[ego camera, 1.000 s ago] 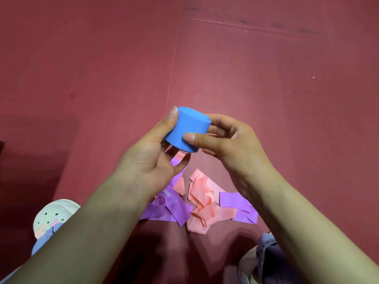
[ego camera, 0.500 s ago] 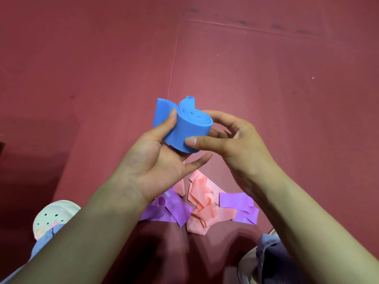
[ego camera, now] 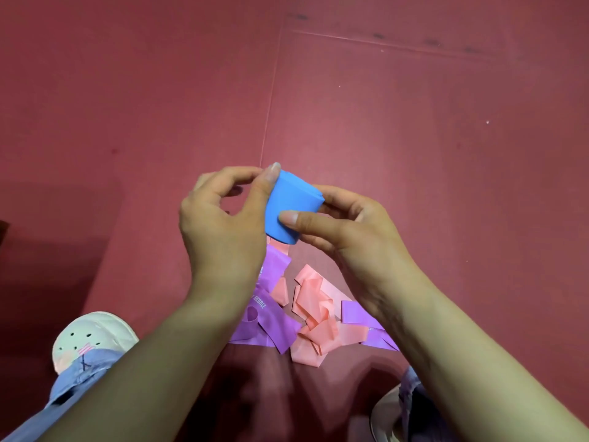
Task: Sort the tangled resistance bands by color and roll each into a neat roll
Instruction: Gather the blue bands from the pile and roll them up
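A blue band roll (ego camera: pixel 291 208) is held in the air between both hands. My left hand (ego camera: pixel 223 224) has its thumb pressed on the roll's left side, its fingers curled behind the top. My right hand (ego camera: pixel 347 231) pinches the roll, thumb across the front and fingers behind. Below on the floor lies a tangle of purple band (ego camera: pixel 271 323) and pink band (ego camera: pixel 315 311), partly hidden by my wrists.
The dark red floor mat (ego camera: pixel 414 138) has a seam running up from the hands. A white perforated shoe (ego camera: pixel 92 336) and blue trouser leg (ego camera: pixel 76 381) are at lower left; another shoe (ego camera: pixel 387 416) shows at lower right.
The loose blue tail that stuck out at the roll's upper left half a second ago is now wrapped in; my left hand has turned, its fingers curling over the top.
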The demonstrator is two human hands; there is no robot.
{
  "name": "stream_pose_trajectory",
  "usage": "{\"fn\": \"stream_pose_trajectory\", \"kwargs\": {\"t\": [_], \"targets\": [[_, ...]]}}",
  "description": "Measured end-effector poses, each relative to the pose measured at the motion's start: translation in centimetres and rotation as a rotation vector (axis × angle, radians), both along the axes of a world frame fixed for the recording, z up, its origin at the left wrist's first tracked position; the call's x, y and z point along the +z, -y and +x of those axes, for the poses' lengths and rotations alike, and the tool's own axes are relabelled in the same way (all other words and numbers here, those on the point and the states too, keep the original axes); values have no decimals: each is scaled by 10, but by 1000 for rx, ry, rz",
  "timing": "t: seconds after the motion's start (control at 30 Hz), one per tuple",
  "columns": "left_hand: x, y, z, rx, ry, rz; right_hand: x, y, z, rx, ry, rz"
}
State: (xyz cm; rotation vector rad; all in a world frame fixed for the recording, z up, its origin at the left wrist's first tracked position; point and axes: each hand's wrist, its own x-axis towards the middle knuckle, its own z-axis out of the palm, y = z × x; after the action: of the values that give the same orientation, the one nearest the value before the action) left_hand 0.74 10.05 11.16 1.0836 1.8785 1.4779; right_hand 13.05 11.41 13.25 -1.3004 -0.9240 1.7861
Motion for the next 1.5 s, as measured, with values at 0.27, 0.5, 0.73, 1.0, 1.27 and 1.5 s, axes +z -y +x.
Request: {"fn": "stream_pose_trajectory", "kwargs": {"t": [0.27, 0.5, 0.73, 1.0, 1.27, 1.5], "targets": [[2, 2, 5, -126, 176, -61, -2, 1, 0, -40, 54, 41], [2, 6, 11, -368, 125, -198, -5, -1, 1, -69, 156, 130], [3, 0, 0, -574, 339, -230, -2, -5, 9, -49, 175, 184], [2, -3, -4, -579, 455, -176, 0, -9, 15, -23, 406, 213], [2, -2, -3, -515, 515, -118, 1, -10, 11, -63, 135, 76], [3, -3, -3, -431, 625, -57, -2, -4, 6, -22, -74, 101]]}}
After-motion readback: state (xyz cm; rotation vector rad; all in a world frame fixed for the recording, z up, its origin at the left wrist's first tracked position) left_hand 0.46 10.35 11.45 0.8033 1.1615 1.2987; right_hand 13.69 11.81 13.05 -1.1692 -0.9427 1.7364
